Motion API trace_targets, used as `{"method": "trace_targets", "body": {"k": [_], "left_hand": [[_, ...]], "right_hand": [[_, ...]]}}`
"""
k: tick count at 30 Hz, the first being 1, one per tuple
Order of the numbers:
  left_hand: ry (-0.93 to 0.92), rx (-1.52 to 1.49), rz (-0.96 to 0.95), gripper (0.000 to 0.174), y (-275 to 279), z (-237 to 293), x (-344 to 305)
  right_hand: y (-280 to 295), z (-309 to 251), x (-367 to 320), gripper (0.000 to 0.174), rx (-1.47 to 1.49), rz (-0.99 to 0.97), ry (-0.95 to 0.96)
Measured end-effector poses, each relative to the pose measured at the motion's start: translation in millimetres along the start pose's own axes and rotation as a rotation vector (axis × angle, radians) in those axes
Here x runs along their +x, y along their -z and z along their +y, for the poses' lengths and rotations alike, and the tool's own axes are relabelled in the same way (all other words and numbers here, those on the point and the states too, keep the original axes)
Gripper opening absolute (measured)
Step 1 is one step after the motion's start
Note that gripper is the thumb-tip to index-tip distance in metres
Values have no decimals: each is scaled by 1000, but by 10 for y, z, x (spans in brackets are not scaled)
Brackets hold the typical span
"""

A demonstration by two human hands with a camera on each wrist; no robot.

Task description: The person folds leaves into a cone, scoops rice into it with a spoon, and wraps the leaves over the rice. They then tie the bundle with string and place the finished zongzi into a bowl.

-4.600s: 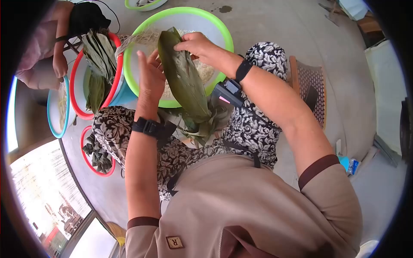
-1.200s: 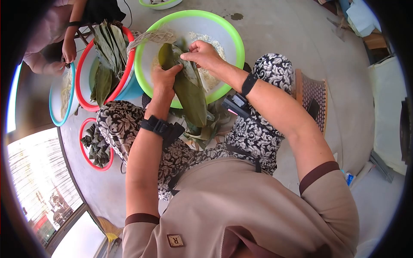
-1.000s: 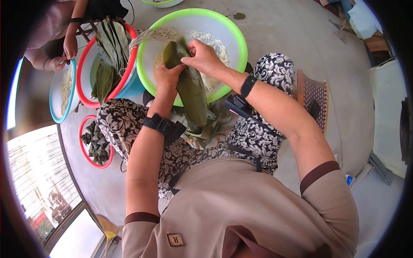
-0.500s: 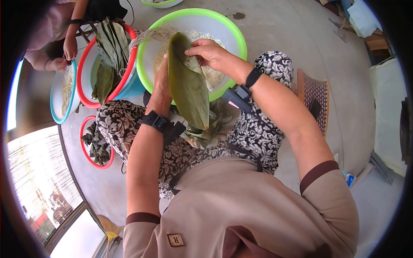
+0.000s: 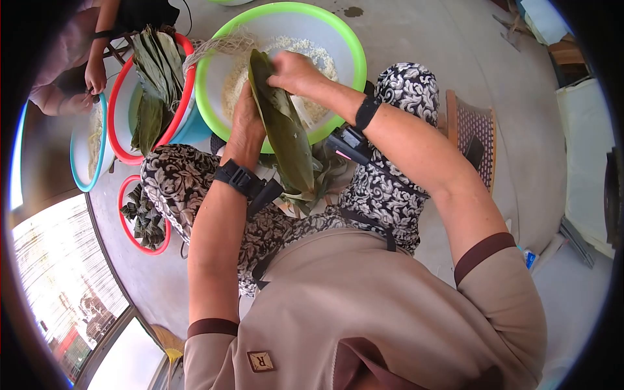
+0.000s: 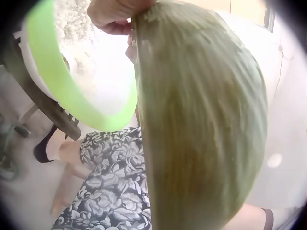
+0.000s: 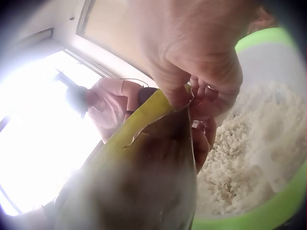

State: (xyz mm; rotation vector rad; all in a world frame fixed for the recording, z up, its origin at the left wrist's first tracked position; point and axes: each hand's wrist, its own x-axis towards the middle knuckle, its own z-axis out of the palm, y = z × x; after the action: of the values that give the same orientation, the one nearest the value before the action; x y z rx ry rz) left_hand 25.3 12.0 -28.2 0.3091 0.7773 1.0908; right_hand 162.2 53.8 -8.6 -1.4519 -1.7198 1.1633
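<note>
The person is holding a long green leaf (image 5: 286,140) upright above their lap, its top leaning over the green basin (image 5: 338,27) of rice (image 5: 315,55). The right hand (image 5: 296,71) is pinching the leaf's upper edge between thumb and curled fingers. The left hand (image 5: 247,127) is cradling the leaf from behind, its fingers wrapping round the back. To the left, a red basin (image 5: 111,120) is holding more leaves, and another person's hand (image 5: 95,75) is hanging near its rim

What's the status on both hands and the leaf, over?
Left hand holds leaf from behind. Right hand pinches its top edge. Leaf tip over green basin of rice. Nothing in the way.
</note>
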Motion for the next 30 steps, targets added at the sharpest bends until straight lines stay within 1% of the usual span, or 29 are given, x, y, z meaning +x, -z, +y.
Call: {"method": "trace_targets", "body": {"k": [1,2,5,7,8,10,11,12,13,14,15,16,17,19,20,21,22,23,24,26,27,29,30], "left_hand": [[20,-78,-11,43,68,-15,42],[21,-78,-11,43,135,-39,75],[19,-59,33,47,160,-41,93],[-16,16,102,50,115,0,49],[-17,17,105,50,104,20,14],[-18,46,176,49,46,80,-58],[-19,47,175,49,138,97,-11],[-31,-52,74,49,330,119,66],[-40,-153,-27,49,447,164,90],[-14,-172,-140,44,584,201,91],[7,-212,-97,37,545,257,23],[-23,-214,-96,34,552,277,-36],[-55,-215,-95,31,570,296,-90],[-60,-240,-83,30,625,339,-156],[-77,-209,-90,28,635,371,-242],[-93,-178,-97,27,647,395,-306],[-60,-262,-64,28,627,402,-315],[-62,-266,-67,28,619,436,-347],[-47,-281,-60,27,612,462,-381],[-39,-300,-46,27,637,498,-416],[-53,-310,-44,26,649,516,-411],[-75,-327,-35,27,681,566,-406],[-57,-346,-48,27,677,584,-412]], "right_hand": [[1,-6,-11,40,0,0,-1],[2,-11,-28,42,26,1,8],[31,-84,-105,44,56,-8,36],[62,-187,-175,44,62,-22,58],[78,-229,-220,41,36,-40,71],[114,-248,-228,39,8,-57,87],[136,-235,-207,32,22,-51,100],[155,-200,-208,26,35,-43,108],[184,-130,-198,26,34,-42,100],[212,-47,-198,20,-61,-73,219],[233,49,-205,15,-157,-106,339],[234,166,-217,10,-244,-189,399],[213,287,-273,10,-249,-191,393],[184,497,-384,16,-549,-365,463],[196,569,-460,20,-572,-402,490],[183,614,-482,20,-576,-407,491],[219,616,-519,22,-632,-438,552],[214,626,-520,25,-683,-459,625],[205,603,-520,25,-686,-462,626],[158,563,-487,29,-820,-598,612],[159,508,-469,29,-819,-604,619],[203,390,-428,27,-950,-706,715],[195,382,-427,27,-950,-712,722]]}}
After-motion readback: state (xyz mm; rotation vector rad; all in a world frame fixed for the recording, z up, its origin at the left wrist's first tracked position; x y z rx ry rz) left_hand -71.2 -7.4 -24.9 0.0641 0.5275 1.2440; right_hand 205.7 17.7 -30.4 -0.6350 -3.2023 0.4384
